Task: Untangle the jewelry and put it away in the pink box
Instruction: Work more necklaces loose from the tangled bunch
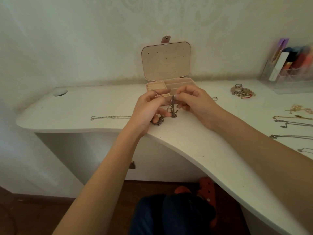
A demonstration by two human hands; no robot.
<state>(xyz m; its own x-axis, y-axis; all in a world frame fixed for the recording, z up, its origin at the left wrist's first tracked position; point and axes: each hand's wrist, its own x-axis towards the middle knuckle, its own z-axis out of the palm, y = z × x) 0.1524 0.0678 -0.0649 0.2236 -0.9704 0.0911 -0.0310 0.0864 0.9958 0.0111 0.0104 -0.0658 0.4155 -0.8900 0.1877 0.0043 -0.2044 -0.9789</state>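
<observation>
A tangled chain (pixel 172 107) was pinched in the grip of the left hand (pixel 149 107) and right hand (pixel 196 102), before the open pink box (pixel 166 65) on the counter (pixel 101 106); no writing was legible.

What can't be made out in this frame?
- Tangled chains: too fine in the head view to count the pieces.
- Pink box: front compartments hidden behind the left hand and right hand.
- Necklaces: cut off by the right edge.
- Clear organizer: contents blurred.
</observation>
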